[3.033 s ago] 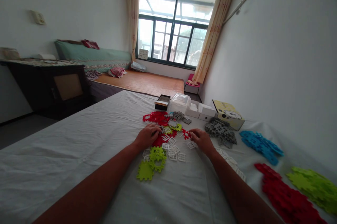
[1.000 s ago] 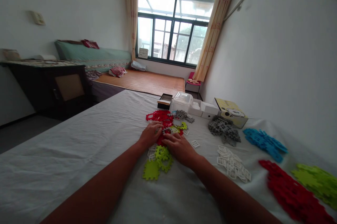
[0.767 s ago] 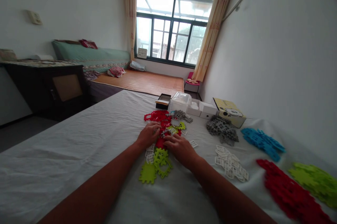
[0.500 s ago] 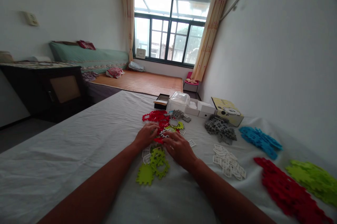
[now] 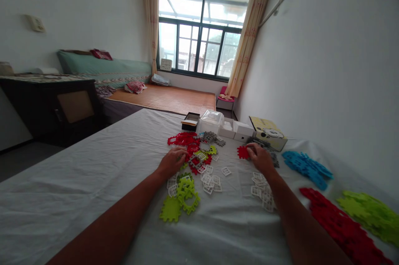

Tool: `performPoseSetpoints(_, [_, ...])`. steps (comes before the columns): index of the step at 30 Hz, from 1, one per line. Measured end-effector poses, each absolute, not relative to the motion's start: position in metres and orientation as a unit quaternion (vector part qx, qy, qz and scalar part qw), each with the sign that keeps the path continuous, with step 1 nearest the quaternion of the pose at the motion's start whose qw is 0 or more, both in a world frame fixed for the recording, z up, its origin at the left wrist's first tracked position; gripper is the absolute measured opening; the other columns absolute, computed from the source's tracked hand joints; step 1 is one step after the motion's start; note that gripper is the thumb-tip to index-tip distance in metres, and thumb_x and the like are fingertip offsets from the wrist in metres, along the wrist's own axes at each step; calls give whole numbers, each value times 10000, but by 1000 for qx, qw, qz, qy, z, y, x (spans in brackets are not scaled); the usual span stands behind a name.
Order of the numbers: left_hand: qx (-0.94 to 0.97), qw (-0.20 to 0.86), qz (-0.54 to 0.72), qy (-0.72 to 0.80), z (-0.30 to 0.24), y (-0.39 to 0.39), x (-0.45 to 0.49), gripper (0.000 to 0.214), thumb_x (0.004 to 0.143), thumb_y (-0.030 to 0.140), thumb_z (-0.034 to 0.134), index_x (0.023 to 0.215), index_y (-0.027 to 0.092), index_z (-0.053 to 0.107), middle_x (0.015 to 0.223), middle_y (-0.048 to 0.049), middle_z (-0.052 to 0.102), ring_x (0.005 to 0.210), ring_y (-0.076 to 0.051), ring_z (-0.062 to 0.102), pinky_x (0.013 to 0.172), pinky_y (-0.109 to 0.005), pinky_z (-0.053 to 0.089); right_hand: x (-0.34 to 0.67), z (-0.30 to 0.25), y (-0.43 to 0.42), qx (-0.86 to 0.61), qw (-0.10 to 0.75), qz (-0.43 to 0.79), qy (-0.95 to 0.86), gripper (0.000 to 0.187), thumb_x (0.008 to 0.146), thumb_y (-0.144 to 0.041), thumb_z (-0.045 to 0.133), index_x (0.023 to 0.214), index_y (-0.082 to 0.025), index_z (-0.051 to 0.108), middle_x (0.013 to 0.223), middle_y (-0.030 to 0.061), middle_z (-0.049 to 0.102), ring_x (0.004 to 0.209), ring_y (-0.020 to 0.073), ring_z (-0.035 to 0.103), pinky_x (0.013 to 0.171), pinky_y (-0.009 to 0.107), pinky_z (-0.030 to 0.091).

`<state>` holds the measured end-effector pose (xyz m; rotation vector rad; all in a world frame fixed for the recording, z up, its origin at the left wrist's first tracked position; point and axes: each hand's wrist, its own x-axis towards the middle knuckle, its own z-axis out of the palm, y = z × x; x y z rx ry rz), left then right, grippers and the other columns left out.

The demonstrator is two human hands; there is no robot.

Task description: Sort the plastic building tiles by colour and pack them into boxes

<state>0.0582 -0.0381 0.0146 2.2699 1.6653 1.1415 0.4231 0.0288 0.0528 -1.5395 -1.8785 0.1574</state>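
moved since half a second ago: right hand (image 5: 261, 159), now sitting well out from the middle heap (image 5: 193, 148) with a red toothed panel (image 5: 242, 152).
white sheet (image 5: 118, 165), wrinkled, is spreading beneath the piles. red pile (image 5: 339, 223), lime pile (image 5: 370, 215) and blue pile (image 5: 307, 167) are lying toward the right. yellow box (image 5: 269, 132) is standing behind the dark grey pile (image 5: 274, 158), which the right hand is partly covering. left hand (image 5: 172, 162) is resting at the heap's left edge, fingers drawn together; whether they are clamping a piece, cannot tell. right thumb and fingers are pinching the panel's right side, left of the grey pile. white lattice pieces (image 5: 212, 182), small, are lying loose before the heap.
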Motion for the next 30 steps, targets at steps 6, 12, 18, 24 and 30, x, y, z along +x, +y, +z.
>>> performPoseSetpoints(6, [754, 58, 369, 541, 16, -39, 59, 260, 833, 243, 458, 915, 190, 699, 1029, -70, 677, 1015, -205, 594, 959, -342, 435, 461, 44, 38, -635, 382, 67, -668, 387, 778, -404, 435, 1000, -155, 631, 821, 80, 691, 727, 201, 632, 671, 311, 461])
performPoseSetpoints(12, [757, 60, 363, 539, 15, -39, 59, 256, 833, 237, 454, 906, 197, 696, 1021, -63, 680, 1002, -201, 593, 948, -339, 437, 465, 63, 27, -596, 370, 130, -701, 416, 786, -434, 436, 1043, -163, 619, 813, 60, 702, 707, 186, 639, 639, 291, 476])
performPoseSetpoints(18, [761, 59, 362, 536, 17, -40, 59, 260, 835, 259, 450, 907, 211, 695, 1012, -57, 684, 977, -204, 608, 921, -330, 451, 548, 84, -11, -630, 283, 82, -718, 392, 748, -473, 479, 971, -208, 662, 860, 60, 710, 763, 217, 644, 703, 331, 483])
performPoseSetpoints(24, [767, 59, 362, 527, 14, -37, 60, 253, 831, 259, 451, 898, 220, 692, 1005, -53, 685, 977, -204, 601, 916, -329, 447, 667, 68, -62, -679, 182, 128, -699, 318, 657, -509, 533, 750, -263, 712, 810, 76, 727, 726, 278, 666, 660, 385, 517])
performPoseSetpoints(30, [766, 58, 362, 527, 15, -39, 62, 251, 822, 240, 454, 890, 217, 694, 997, -57, 683, 961, -202, 601, 916, -335, 445, 614, 76, -70, -696, 171, -4, -697, 312, 712, -507, 505, 777, -267, 694, 814, 77, 722, 718, 282, 663, 659, 392, 501])
